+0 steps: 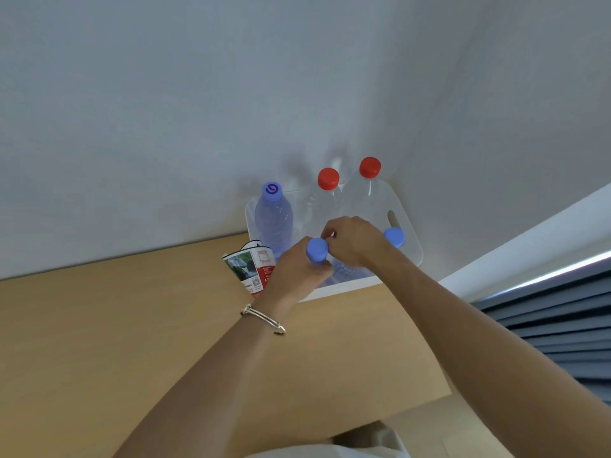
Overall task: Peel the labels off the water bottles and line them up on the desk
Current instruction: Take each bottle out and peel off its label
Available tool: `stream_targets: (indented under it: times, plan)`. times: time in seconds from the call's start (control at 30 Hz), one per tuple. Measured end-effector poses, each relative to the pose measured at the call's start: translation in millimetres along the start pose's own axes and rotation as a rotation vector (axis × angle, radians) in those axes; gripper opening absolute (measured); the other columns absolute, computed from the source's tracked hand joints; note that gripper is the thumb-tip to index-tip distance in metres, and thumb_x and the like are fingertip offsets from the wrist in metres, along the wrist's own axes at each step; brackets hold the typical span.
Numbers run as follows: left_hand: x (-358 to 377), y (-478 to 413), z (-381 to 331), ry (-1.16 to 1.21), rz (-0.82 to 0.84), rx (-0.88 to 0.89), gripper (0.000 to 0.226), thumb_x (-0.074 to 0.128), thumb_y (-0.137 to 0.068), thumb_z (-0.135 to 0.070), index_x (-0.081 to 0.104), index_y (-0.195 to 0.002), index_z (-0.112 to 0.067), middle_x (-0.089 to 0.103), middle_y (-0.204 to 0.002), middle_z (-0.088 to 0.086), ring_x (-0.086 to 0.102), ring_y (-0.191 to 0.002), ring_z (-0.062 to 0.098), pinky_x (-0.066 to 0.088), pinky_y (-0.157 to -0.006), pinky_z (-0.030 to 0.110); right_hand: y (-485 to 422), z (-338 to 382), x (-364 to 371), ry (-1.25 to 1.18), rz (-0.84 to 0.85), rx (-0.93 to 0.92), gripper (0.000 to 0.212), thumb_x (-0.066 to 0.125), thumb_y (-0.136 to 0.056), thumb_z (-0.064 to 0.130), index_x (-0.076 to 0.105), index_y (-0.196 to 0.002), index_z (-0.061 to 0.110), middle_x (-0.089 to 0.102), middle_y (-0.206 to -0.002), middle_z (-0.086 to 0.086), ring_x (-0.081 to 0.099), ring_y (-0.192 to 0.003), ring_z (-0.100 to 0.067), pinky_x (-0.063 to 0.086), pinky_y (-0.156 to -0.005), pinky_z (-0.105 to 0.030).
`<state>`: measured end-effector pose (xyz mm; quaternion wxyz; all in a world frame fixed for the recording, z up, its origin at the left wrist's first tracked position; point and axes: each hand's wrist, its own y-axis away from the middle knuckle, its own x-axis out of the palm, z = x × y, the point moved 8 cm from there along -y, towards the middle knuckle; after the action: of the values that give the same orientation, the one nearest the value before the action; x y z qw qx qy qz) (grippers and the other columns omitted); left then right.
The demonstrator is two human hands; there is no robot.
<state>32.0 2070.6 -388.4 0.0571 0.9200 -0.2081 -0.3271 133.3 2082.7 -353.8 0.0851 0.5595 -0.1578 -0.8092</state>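
The left hand point(297, 271) grips the blue-capped bottle point(317, 249) just below its cap, roughly upright over the near wall of the bin point(344, 289), while the right hand point(355, 241) meets the cap from the right with curled fingers, their hold hidden.

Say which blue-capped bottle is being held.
The middle bottle, plain cap, left hand gripping its neck; no hand grips the logo-capped bottle or far-right bottle.
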Motion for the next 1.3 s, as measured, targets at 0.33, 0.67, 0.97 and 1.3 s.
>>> stream_targets:
  times: [0.33,0.67,0.97,1.3]
  plan:
    - [7,9,10,0.110,-0.073,-0.040,0.025,0.061,-0.088,-0.032,0.054,-0.108,-0.021,0.060,-0.084,-0.008,0.056,-0.076,0.009,0.041,-0.064,0.024,-10,-8,5,-0.034,-0.025,-0.016,0.027,0.046,-0.087,0.019,0.066,-0.105,0.017,0.069,-0.107,-0.007,0.062,-0.092,-0.027,0.052,-0.080,-0.037]
    - [4,21,4,-0.109,-0.383,-0.030,0.033,0.056,-0.090,-0.042,0.055,-0.110,-0.016,0.062,-0.090,-0.003,0.061,-0.087,0.025,0.037,-0.065,0.029,-20,-11,4,-0.091,-0.052,-0.056,0.028,0.042,-0.087,0.018,0.061,-0.106,0.010,0.063,-0.107,-0.013,0.052,-0.085,-0.031,0.040,-0.072,-0.032]
    - [-12,22,20,0.248,-0.487,-0.194,0.034,0.054,-0.093,-0.043,0.056,-0.107,-0.012,0.058,-0.081,-0.007,0.055,-0.076,0.010,0.034,-0.055,0.005,-20,-9,8,-0.140,-0.036,-0.060,0.029,0.043,-0.088,0.020,0.060,-0.109,0.009,0.063,-0.113,-0.015,0.058,-0.099,-0.035,0.042,-0.075,-0.032]
    - [-64,27,-41,0.234,-0.499,-0.088,0.034,0.051,-0.091,-0.051,0.056,-0.094,-0.017,0.058,-0.080,-0.003,0.054,-0.080,0.020,0.033,-0.065,0.026,-18,-25,6,-0.094,-0.048,-0.022,0.022,0.040,-0.092,0.012,0.059,-0.098,0.004,0.065,-0.107,-0.017,0.059,-0.094,-0.033,0.037,-0.071,-0.032]
